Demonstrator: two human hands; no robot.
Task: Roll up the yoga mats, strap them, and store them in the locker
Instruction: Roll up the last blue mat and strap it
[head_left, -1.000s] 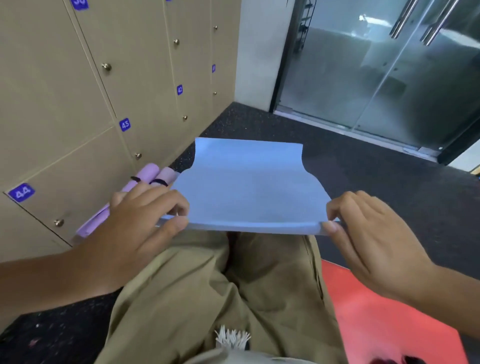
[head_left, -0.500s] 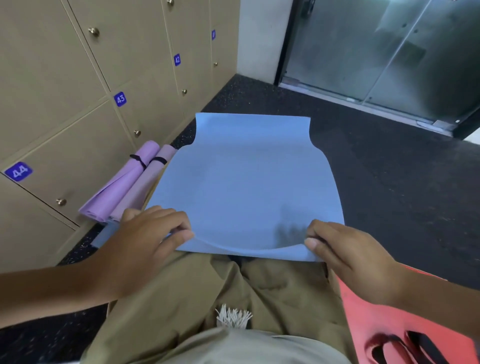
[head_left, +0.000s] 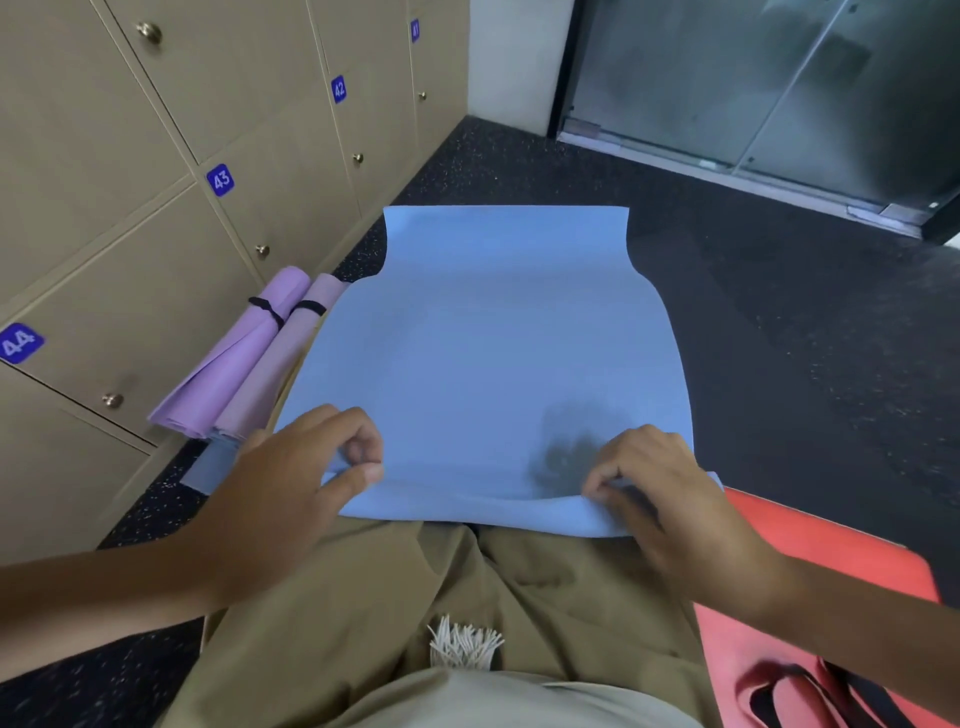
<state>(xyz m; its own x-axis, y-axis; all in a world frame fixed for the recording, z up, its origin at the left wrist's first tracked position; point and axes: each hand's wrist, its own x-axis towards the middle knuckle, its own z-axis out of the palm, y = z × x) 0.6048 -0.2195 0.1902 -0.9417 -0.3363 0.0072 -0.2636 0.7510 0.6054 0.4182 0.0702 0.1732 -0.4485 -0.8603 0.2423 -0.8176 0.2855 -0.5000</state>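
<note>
Khaki trousers (head_left: 363, 597) fill the bottom of my view, with a pale fringe (head_left: 462, 644) hanging at the waist. Just beyond them I see both hands on the near edge of the blue yoga mat (head_left: 493, 338). My left hand (head_left: 291, 488) pinches the mat's near left corner, thumb under the lifted edge and fingers (head_left: 358, 441) curled over it. My right hand (head_left: 670, 499) grips the near right part of the edge the same way, fingertips curled onto the fold. That edge is raised and bent over slightly; the mat's far part lies flat on the dark speckled floor (head_left: 779, 338), reaching away from me. A red mat (head_left: 831, 597) lies under my right forearm. To the left, two purple rolled mats (head_left: 244, 374) with black straps (head_left: 270, 309) lie side by side, touching each other, against the base of the beige lockers (head_left: 130, 234) numbered 44, 43 and 42. Farthest off stands a glass door (head_left: 753, 78).
</note>
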